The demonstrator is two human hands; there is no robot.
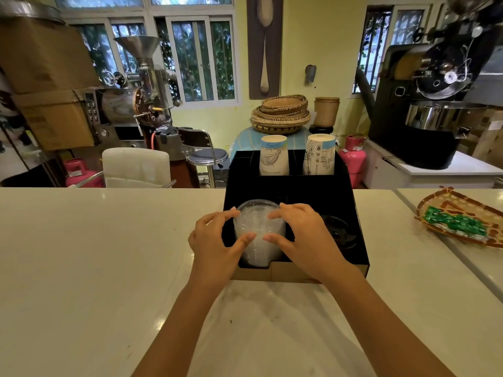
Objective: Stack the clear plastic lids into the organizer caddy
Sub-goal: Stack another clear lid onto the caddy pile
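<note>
Two bare hands bracket a stack of clear round plastic lids (258,235) standing in the front-left compartment of the black cardboard organizer caddy (356,240). The left hand (215,240) and right hand (304,235) each curl thumb and fingers against the stack's rim, gripping it from both sides. Black lids (339,231) fill the front-right compartment. The white countertop (95,254) lies open to the left; a woven tray (462,219) sits well apart on the right.

Both my bare forearms reach forward, converging. My left hand (215,240) and right hand (302,235) face each other, fingers curled, thumbs nearest me, fingertips pressing in from either side on what sits between them, wrists low and level.
</note>
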